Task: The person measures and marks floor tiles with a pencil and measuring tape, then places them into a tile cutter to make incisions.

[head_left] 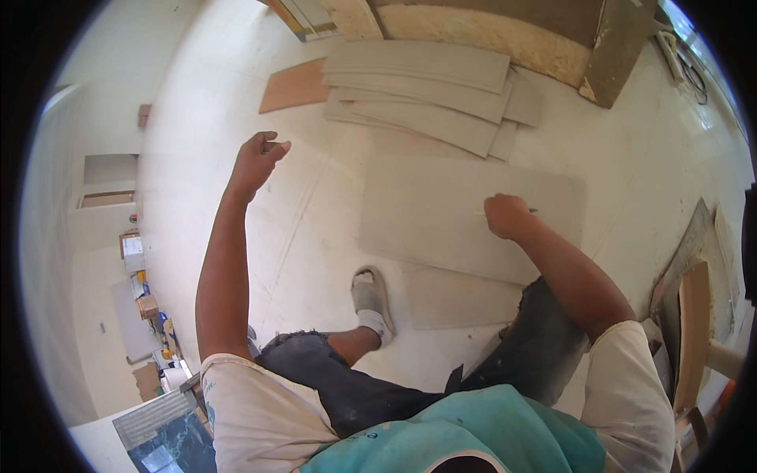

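Observation:
My left hand hangs in the air over the pale floor, its fingers loosely bent and apart, with nothing visible in them. My right hand is closed around a thin pencil-like stick; a light tip shows on one side of the fist and a dark end on the other. Beneath that hand lies a large grey rectangular tile, flat on the floor. Whether the stick touches the tile I cannot tell. Another, paler tile sticks out from under its near edge.
Several grey tiles lie in a fanned pile beyond, with a reddish-brown board at their left. A wooden frame stands at the far right. Sheets and boards lean at the right. Boxes and supplies line the left wall.

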A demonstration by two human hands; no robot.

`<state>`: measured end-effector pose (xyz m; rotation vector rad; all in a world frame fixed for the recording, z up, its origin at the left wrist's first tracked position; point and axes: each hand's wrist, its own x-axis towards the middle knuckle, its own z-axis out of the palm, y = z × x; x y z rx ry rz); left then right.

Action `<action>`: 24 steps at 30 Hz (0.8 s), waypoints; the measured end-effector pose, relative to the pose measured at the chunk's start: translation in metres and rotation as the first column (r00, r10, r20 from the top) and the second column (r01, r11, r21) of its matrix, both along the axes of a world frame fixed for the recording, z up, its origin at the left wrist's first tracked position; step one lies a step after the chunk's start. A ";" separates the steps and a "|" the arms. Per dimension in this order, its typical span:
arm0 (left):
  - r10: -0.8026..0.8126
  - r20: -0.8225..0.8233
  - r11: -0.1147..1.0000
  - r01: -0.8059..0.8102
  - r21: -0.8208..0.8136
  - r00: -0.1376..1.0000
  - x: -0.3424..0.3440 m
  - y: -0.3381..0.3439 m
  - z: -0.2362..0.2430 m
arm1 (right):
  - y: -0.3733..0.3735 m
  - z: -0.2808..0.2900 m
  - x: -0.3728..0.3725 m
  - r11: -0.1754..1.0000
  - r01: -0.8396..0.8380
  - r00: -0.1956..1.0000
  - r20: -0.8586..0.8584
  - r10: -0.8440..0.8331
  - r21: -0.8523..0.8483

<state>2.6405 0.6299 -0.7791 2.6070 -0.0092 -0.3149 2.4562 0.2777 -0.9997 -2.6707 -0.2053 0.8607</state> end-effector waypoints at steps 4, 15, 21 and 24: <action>0.061 0.010 0.990 -0.059 -0.131 0.998 0.037 0.020 -0.006 | -0.006 -0.026 0.006 0.998 -0.015 0.994 -0.109 0.007 -0.067; 0.342 -0.377 0.702 -0.501 -0.507 0.861 0.157 0.098 -0.191 | 0.021 -0.027 0.004 0.976 0.141 0.952 -0.247 -0.180 -0.165; 0.476 -0.499 0.372 -0.680 -0.632 0.724 0.271 0.104 -0.288 | 0.029 -0.035 0.007 0.946 0.249 0.919 -0.258 -0.299 -0.207; 0.528 -0.572 0.233 -0.754 -0.614 0.628 0.312 0.116 -0.320 | 0.034 -0.044 0.004 0.942 0.309 0.925 -0.190 -0.330 -0.132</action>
